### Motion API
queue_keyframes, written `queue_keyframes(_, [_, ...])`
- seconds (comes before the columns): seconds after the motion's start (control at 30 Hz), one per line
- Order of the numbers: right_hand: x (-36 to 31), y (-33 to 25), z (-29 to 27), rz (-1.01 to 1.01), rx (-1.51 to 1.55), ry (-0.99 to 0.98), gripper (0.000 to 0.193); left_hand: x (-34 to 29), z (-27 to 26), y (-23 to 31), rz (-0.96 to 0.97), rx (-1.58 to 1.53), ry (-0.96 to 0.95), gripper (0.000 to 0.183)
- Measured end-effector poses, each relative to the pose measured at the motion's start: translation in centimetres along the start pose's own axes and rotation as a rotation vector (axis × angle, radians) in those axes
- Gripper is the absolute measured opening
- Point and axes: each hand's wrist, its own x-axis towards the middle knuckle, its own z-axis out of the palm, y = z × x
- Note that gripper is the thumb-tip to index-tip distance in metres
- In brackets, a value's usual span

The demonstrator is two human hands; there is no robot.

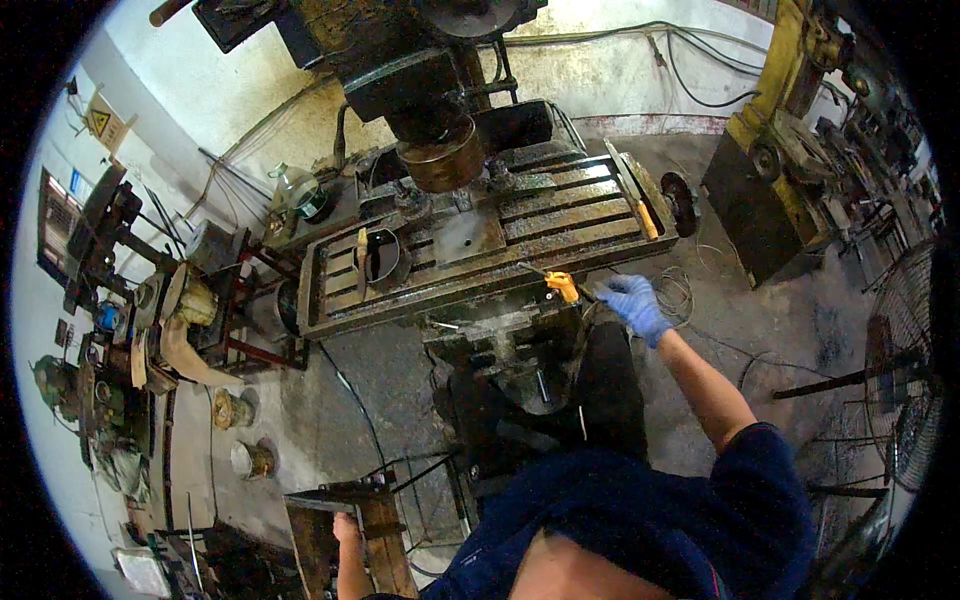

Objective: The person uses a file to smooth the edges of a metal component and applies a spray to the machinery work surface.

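Observation:
My right hand [632,302], in a blue glove, reaches out over the front edge of the milling machine's slotted table [480,245] and grips an orange-handled tool [561,285] whose thin metal end points at the table. My left hand [346,528] is bare and low at my left side, resting on the top of a rusty metal stand [385,530]. A flat metal plate [465,235] lies on the table under the machine's round head [443,155]. A ring-shaped metal part [383,256] sits at the table's left end.
A yellow machine [775,150] stands at the right, a wire fan guard [915,370] further right. Cluttered shelves and a bench [130,340] fill the left side. Cables run over the oily concrete floor [380,390]. Another orange-handled tool [645,218] lies on the table's right end.

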Motion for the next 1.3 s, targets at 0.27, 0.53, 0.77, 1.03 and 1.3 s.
queue_keyframes(0.27, [5.0, 7.8, 9.0, 0.117, 0.239, -0.233, 0.050, -7.0, -12.2, 2.1, -0.060, -1.158, 0.310, 0.014])
queue_keyframes(0.53, [2.3, 5.4, 9.9, 0.104, 0.260, -0.013, 0.036, -6.1, -19.7, 15.7, -0.020, -2.216, 0.275, 0.010])
queue_keyframes(0.77, [0.2, -1.2, 3.0, -0.150, 0.202, 0.183, 0.046, -2.0, -18.5, 24.5, 0.310, -2.252, -0.178, 0.008])
queue_keyframes(1.03, [-7.9, -17.1, 12.4, -0.446, -0.891, -0.727, 0.052, -1.1, -17.1, 36.2, 0.214, -1.900, -0.293, 0.020])
queue_keyframes(1.3, [-6.0, -18.1, 11.7, -0.310, -0.752, -1.065, 0.056, -0.5, -15.3, 39.8, 0.138, -1.577, -0.158, 0.026])
